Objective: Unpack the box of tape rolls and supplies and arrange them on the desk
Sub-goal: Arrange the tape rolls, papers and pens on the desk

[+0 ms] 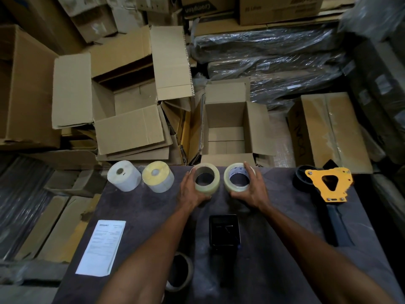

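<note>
Two clear tape rolls lie flat side by side at the dark desk's (pixel 274 216) far edge. My left hand (pixel 190 189) curls around the left tape roll (pixel 215 179). My right hand (pixel 252 189) grips the right tape roll (pixel 230 178), fingers over its rim. To their left stand a white label roll (pixel 124 176) and a yellowish label roll (pixel 158 177). A yellow and black tape dispenser (pixel 328 187) lies at the right. The small open cardboard box (pixel 228 128) sits just beyond the desk and looks empty.
A printed sheet (pixel 102 246) lies on the desk's left part. A black rectangular container (pixel 224 231) stands between my forearms, and a brown tape roll (pixel 180 270) lies under my left forearm. Open cartons (pixel 131 95) and wrapped bundles (pixel 274 55) crowd the floor beyond.
</note>
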{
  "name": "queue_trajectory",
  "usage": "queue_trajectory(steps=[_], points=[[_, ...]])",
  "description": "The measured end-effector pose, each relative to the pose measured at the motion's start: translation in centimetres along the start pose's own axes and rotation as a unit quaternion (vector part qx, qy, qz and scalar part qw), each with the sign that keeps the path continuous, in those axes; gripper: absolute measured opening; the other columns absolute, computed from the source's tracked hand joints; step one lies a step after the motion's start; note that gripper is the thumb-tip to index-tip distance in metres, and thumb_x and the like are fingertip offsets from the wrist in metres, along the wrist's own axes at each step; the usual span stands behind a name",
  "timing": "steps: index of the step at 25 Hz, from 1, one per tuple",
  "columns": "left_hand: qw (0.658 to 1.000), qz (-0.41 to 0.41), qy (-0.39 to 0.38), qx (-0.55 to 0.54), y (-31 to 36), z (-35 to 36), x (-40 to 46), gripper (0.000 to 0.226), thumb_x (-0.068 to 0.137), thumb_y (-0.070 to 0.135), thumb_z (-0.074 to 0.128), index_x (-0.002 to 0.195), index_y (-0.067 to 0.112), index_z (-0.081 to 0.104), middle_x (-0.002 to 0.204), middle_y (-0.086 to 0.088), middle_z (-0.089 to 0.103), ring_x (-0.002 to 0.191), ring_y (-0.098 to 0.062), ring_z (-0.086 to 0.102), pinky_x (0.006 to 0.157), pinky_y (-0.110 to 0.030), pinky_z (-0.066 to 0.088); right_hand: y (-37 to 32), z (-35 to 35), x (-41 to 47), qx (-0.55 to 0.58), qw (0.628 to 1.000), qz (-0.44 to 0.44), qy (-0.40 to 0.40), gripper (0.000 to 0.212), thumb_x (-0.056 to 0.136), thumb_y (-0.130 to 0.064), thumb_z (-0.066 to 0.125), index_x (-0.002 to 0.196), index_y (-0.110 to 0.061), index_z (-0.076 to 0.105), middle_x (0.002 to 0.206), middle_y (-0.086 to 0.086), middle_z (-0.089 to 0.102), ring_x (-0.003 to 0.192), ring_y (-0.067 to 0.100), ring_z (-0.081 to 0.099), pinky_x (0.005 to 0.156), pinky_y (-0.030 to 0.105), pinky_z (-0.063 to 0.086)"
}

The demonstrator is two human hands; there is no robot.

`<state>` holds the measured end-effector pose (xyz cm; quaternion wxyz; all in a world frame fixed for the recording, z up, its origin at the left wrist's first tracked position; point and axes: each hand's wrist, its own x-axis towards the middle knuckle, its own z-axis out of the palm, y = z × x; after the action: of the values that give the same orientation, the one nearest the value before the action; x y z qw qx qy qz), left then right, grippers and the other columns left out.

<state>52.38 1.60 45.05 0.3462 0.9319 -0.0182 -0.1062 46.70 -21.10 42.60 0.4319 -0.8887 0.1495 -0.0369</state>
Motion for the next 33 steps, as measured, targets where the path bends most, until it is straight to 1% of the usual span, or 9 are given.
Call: queue_trajectory(steps=[3,8,11,15,20,22,25,28,33], points=[[0.999,-0.032,-0.031,0.025,-0.1,-0.5,-0.5,0.125,0.055,0.022,0.093,0.157,0.022,0.020,0.162,-0.003,0.026,0.150,-0.022,0.022,0.121,-0.041,0.025,0.1,-0.2,0.1,0.002,1.000,-0.004,-0.008,0.119,0.058,-0.046,0.088,0.154,-0.029,0.020,0.146,0.005,0.037,0.135,0.022,0.039,0.106,0.026,0.032],[0.999,-0.051,-0.007,-0.020,-1.2,-1.2,-2.2,0.122,0.050,0.025,0.087,0.154,0.017,0.024,0.152,-0.006,0.041,0.143,-0.026,0.037,0.115,-0.045,0.037,1.1,-1.1,-1.3,0.009,1.000,0.013,-0.018,0.143,0.044,-0.048,0.094,0.156,-0.025,0.008,0.157,0.001,0.028,0.144,0.020,0.029,0.115,0.029,0.023],[0.998,-0.057,0.016,-0.036,-0.6,-2.0,-4.2,0.105,0.057,0.022,0.086,0.149,0.011,0.035,0.144,-0.008,0.051,0.135,-0.025,0.047,0.110,-0.043,0.044,1.8,-1.3,-2.8,0.045,0.999,0.015,-0.003,0.129,0.041,-0.050,0.093,0.148,-0.031,0.025,0.148,-0.006,0.042,0.137,0.015,0.041,0.113,0.042,0.038],[0.998,-0.039,0.019,-0.042,0.8,-3.3,-7.2,0.053,0.074,0.010,0.079,0.124,0.009,0.062,0.112,-0.007,0.068,0.109,-0.024,0.063,0.093,-0.035,0.053,0.8,-2.1,-6.6,0.078,0.997,0.028,-0.008,0.090,0.061,-0.032,0.087,0.137,-0.033,0.039,0.141,-0.005,0.050,0.127,0.012,0.047,0.104,0.034,0.043],[0.998,-0.043,0.025,-0.038,1.6,-4.2,-10.9,0.021,0.079,0.012,0.071,0.100,0.012,0.072,0.076,0.003,0.068,0.084,-0.019,0.069,0.078,-0.031,0.057,0.8,-3.1,-11.3,0.025,0.998,0.061,-0.018,0.050,0.082,-0.019,0.070,0.130,-0.018,0.057,0.130,0.007,0.061,0.110,0.017,0.058,0.091,0.027,0.045],[0.998,-0.036,0.026,-0.034,1.8,-4.4,-12.6,0.017,0.080,0.012,0.069,0.096,0.014,0.072,0.076,0.003,0.068,0.081,-0.018,0.067,0.073,-0.027,0.053,1.0,-3.8,-13.2,0.002,0.996,0.084,-0.017,0.043,0.084,-0.016,0.067,0.126,-0.013,0.062,0.123,0.007,0.066,0.105,0.019,0.063,0.087,0.024,0.045],[0.999,-0.048,0.001,-0.006,1.4,-4.5,-15.1,0.016,0.079,0.017,0.068,0.094,0.018,0.071,0.092,-0.001,0.071,0.088,-0.019,0.066,0.072,-0.026,0.049,1.4,-4.8,-16.1,-0.011,0.993,0.113,-0.021,0.037,0.083,-0.014,0.065,0.120,-0.012,0.066,0.117,0.007,0.070,0.103,0.020,0.066,0.084,0.021,0.046],[0.997,-0.044,-0.030,0.059,0.3,-4.7,-17.9,0.018,0.079,0.025,0.073,0.094,0.017,0.068,0.102,-0.005,0.069,0.093,-0.024,0.065,0.079,-0.033,0.054,1.6,-5.6,-19.2,-0.066,0.993,0.093,-0.035,0.033,0.081,-0.016,0.067,0.114,-0.012,0.070,0.115,0.008,0.071,0.110,0.023,0.064,0.092,0.024,0.046],[0.995,-0.029,-0.067,0.066,-1.5,-4.8,-24.4,0.022,0.068,0.036,0.071,0.084,0.020,0.068,0.098,-0.005,0.071,0.093,-0.026,0.067,0.085,-0.034,0.055,1.2,-5.5,-25.4,-0.076,0.994,0.081,-0.023,0.032,0.083,-0.014,0.068,0.115,-0.009,0.069,0.117,0.010,0.069,0.114,0.025,0.062,0.095,0.024,0.043]])
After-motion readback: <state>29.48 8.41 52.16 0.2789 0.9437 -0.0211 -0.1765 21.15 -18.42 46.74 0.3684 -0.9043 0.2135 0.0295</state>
